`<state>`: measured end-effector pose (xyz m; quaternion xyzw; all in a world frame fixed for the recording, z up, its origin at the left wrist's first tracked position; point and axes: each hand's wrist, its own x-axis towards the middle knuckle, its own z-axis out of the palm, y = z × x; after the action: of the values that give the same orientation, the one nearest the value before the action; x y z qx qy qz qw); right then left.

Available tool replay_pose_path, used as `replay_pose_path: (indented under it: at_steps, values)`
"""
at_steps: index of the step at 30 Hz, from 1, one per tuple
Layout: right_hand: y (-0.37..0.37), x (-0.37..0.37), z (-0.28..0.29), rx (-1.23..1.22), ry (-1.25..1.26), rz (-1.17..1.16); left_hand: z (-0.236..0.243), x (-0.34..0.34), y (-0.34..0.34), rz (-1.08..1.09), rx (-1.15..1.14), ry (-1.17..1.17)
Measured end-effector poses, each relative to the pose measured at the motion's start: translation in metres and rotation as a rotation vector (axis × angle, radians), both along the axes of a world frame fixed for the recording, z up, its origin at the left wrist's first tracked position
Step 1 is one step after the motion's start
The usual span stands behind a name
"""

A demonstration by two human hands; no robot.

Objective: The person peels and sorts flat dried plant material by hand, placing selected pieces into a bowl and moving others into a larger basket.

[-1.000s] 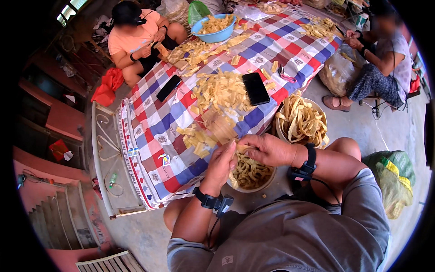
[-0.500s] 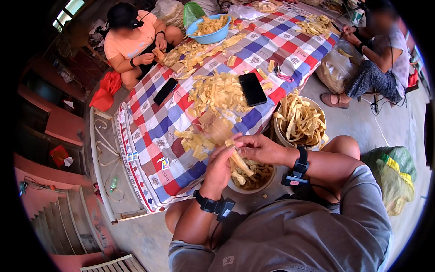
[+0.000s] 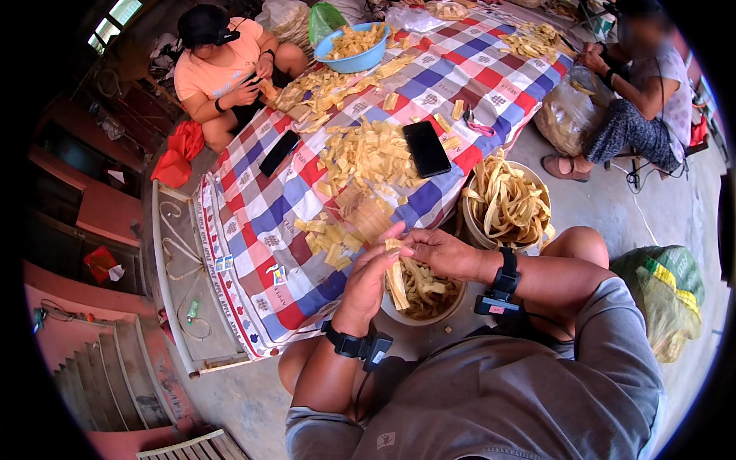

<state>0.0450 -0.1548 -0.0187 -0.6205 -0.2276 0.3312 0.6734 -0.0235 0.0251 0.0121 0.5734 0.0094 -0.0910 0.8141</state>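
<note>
My left hand (image 3: 363, 282) and my right hand (image 3: 445, 254) meet above a white bowl (image 3: 414, 322) at the near edge of the table. Between them is a folded pale yellow strip (image 3: 397, 290), its kind unclear. The left hand has it between thumb and fingers, and the strip's long end hangs down toward the bowl. My right fingertips pinch its upper end. Curled pieces (image 3: 433, 294) of similar stuff lie in the bowl. Just beyond my hands, a brown slatted piece (image 3: 363, 213) rests on the tablecloth beside a heap of short cut strips (image 3: 368, 153).
Two phones (image 3: 427, 149) (image 3: 279, 153) lie on the checked tablecloth (image 3: 253, 222). A bucket of long strips (image 3: 507, 201) stands right of the table, a blue basin (image 3: 353, 57) at the far end. Two people (image 3: 222, 69) (image 3: 644, 92) sit working at the sides. A green sack (image 3: 663, 295) is at right.
The strip between my hands has swung to hang more steeply, and my right hand has shifted slightly. The person at the left has raised their head and moved their hands.
</note>
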Motion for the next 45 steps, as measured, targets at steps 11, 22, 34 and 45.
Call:
replay_pose_path:
  at_steps: [11, 22, 34, 45]
  values:
    - [-0.012, 0.015, -0.005, 0.015, -0.324, 0.006, 0.008, -0.001, 0.018, -0.172, 0.165, 0.346]
    - [-0.022, 0.029, 0.03, -0.287, -0.799, -0.123, 0.001, -0.005, -0.002, 0.104, 1.044, -0.335]
    - [-0.013, 0.02, -0.009, -0.176, -0.693, -0.149, 0.015, -0.006, -0.002, -0.263, 0.146, 0.287]
    - [-0.011, 0.011, 0.038, -0.016, 0.567, 0.071, 0.012, -0.007, -0.011, 0.065, 0.41, -0.111]
